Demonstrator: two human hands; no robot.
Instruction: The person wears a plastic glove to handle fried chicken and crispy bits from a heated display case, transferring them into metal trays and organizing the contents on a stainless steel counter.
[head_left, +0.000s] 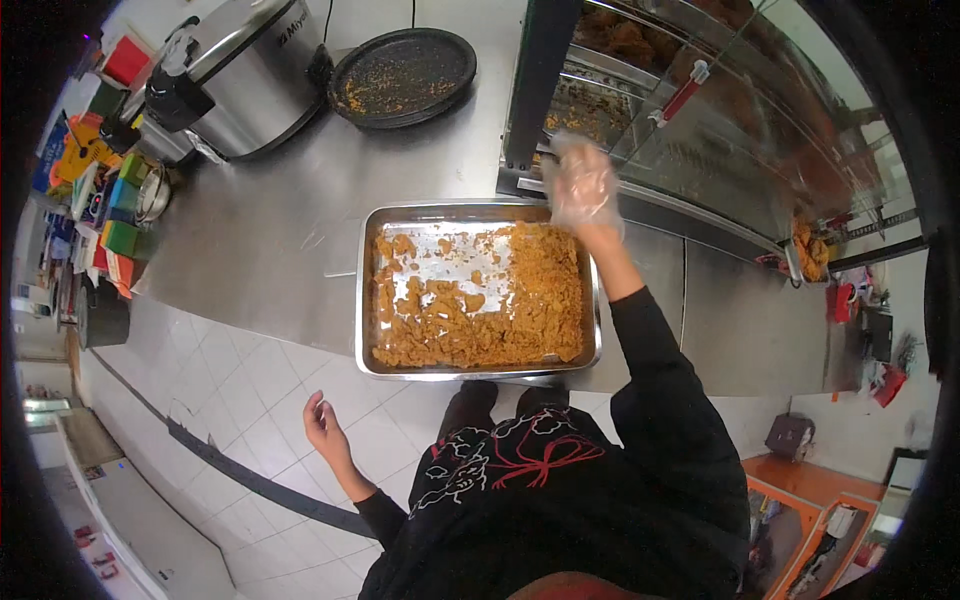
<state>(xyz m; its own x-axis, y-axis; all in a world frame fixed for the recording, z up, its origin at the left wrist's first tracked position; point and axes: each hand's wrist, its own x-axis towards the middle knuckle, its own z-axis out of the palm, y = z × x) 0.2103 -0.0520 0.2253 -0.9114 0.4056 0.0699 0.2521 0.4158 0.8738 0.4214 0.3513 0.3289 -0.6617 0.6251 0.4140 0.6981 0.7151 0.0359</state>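
A rectangular stainless steel tray (363, 292) with fried crumbs and broken batter pieces (547, 300) lies on the metal counter before me. The crumbs are thickest along its right side and near edge. My right hand (583, 184), in a clear plastic glove, is over the tray's far right corner, at the opening of a glass display cabinet (675, 150). Its fingers are blurred, and whether they hold anything is not visible. Bare and empty, my left hand (325, 426) hangs over the floor, left of the tray, its fingers loosely curled and apart.
Behind the tray are a round black plate (405, 79) with crumbs and a large steel cooker (240, 82). Colourful boxes (124, 202) and a metal bowl (153, 193) crowd the counter's left end. Fried pieces (810, 251) sit in a small tray at the cabinet's right end.
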